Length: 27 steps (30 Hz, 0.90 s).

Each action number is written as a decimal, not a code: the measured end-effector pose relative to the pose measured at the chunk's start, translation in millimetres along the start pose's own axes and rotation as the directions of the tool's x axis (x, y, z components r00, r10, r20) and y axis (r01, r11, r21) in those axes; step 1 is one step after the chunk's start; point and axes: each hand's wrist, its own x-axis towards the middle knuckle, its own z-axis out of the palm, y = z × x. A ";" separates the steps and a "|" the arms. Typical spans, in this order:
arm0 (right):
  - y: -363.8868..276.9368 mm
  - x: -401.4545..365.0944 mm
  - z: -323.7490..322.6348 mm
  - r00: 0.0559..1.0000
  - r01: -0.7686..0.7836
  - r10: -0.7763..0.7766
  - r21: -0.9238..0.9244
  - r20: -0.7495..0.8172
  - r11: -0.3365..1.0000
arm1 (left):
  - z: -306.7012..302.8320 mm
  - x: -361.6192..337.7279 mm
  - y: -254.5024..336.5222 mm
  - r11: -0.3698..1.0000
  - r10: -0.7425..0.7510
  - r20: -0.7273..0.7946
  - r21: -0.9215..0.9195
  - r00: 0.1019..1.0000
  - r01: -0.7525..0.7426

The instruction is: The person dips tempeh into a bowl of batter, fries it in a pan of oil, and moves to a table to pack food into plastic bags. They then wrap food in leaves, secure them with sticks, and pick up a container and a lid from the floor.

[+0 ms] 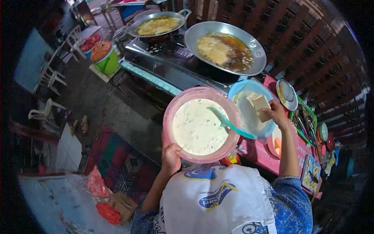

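My left hand (171,159) is closed on the rim of a pink bowl (170,113), held in front of my apron. Cream-coloured batter (198,128) with green flecks fills much of it, and a teal ladle (220,117) rests in the batter. My right hand (277,114) grips a small stack of thin pale slabs (260,104), which look like tofu or tempeh. The slabs are over a light-blue basin (246,85) that sits to the right of the bowl. Fingers hide the stack's lower right corner.
Two wide pans of oil stand on the stove: the nearer pan (191,37) and the farther pan (183,19), both with food frying. A green bucket (108,64) is at the left. A pink-covered table (257,156) holds a green utensil basket (311,111) and a tray (311,171).
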 end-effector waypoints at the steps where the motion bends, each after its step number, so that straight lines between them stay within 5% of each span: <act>1: -25.6 -5.1 -3.6 0.997 0.077 -0.075 0.049 -0.035 0.996 | 1.7 0.7 -0.7 1.000 0.007 -0.016 -0.002 1.000 -0.007; 4: -101.0 -20.7 -2.8 0.983 0.089 -0.133 0.307 0.126 0.948 | 6.9 0.4 -2.0 1.000 0.010 -0.004 -0.015 1.000 -0.010; 7: -145.3 -30.5 29.1 0.923 0.124 -0.235 0.344 0.306 0.931 | 7.3 2.3 -4.6 0.997 -0.024 -0.021 -0.068 0.999 0.022; 9: -144.6 -29.5 57.2 0.879 0.330 -0.385 0.223 0.282 0.917 | 6.4 4.1 -9.5 0.996 -0.025 -0.028 -0.084 0.999 0.023; 10: -166.5 -40.8 54.5 0.916 0.297 -0.243 -0.132 0.320 0.946 | 6.4 4.7 -10.4 0.995 -0.026 -0.037 -0.096 0.999 0.022; 11: -163.7 -46.0 57.1 0.911 0.301 -0.246 -0.127 0.330 0.945 | 10.0 4.1 -7.8 0.995 -0.024 -0.049 -0.095 0.999 0.019; 13: -155.2 -58.8 68.7 0.847 0.530 -0.347 -0.595 0.403 0.604 | 13.3 3.0 -3.6 0.999 0.009 -0.043 -0.033 0.999 -0.010; 15: -157.7 -65.0 72.5 0.827 0.562 -0.339 -0.655 0.448 0.506 | 13.7 2.1 -1.4 1.000 0.013 -0.052 -0.011 0.999 -0.014; 17: -153.5 -63.6 74.3 0.802 0.597 -0.193 -0.764 0.565 0.244 | 13.0 2.0 -0.1 1.000 0.013 -0.055 0.015 0.998 -0.012; 20: -139.6 -53.8 65.9 0.753 0.636 -0.389 -0.738 0.531 0.223 | 12.8 3.6 1.7 1.000 0.014 -0.050 -0.019 0.999 -0.015; 23: -155.4 -54.1 46.1 0.823 0.557 -0.355 -0.751 0.443 0.354 | 11.8 2.7 1.9 1.000 0.029 -0.057 0.001 0.998 -0.029; 27: -167.8 -53.5 23.3 0.769 0.614 -0.500 -0.679 0.398 0.402 | 10.5 2.6 3.8 0.997 0.061 -0.067 -0.032 0.996 -0.063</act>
